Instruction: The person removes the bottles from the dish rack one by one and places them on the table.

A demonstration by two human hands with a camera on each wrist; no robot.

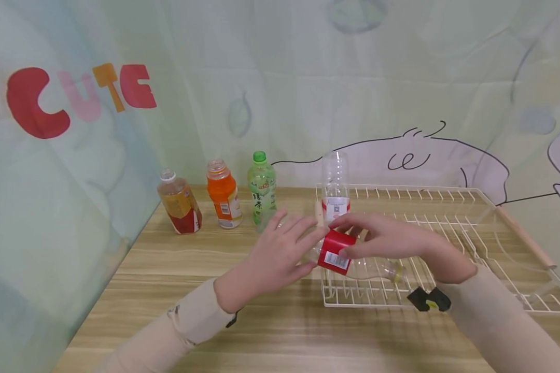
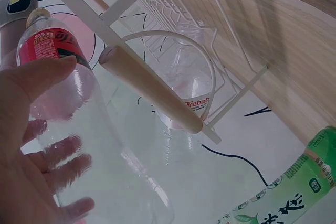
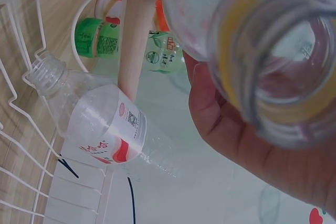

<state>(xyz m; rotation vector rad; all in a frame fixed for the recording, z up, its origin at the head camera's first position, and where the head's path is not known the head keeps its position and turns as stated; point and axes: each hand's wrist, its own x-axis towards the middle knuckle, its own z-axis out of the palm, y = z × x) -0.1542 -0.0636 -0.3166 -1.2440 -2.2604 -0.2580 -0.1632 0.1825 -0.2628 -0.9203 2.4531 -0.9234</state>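
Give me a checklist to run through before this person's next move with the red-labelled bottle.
1. Red-labelled bottle held: ok, by the left hand and right hand.
2. Cap off: ok, its open mouth shows in the right wrist view.
3. Neck straight down, like the Wahaha bottle in the wire rack: not ok, it's tilted sideways.
4. Clear of the green tea bottle: cannot tell, they overlap in the head view.
5. Dry inside: cannot tell.

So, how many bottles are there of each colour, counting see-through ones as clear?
Clear: 2 (held bottle, rack bottle)
Green: 1 (green bottle)
Orange: 1 (orange bottle)
Gold-and-red: 1 (gold-and-red bottle)
Total: 5
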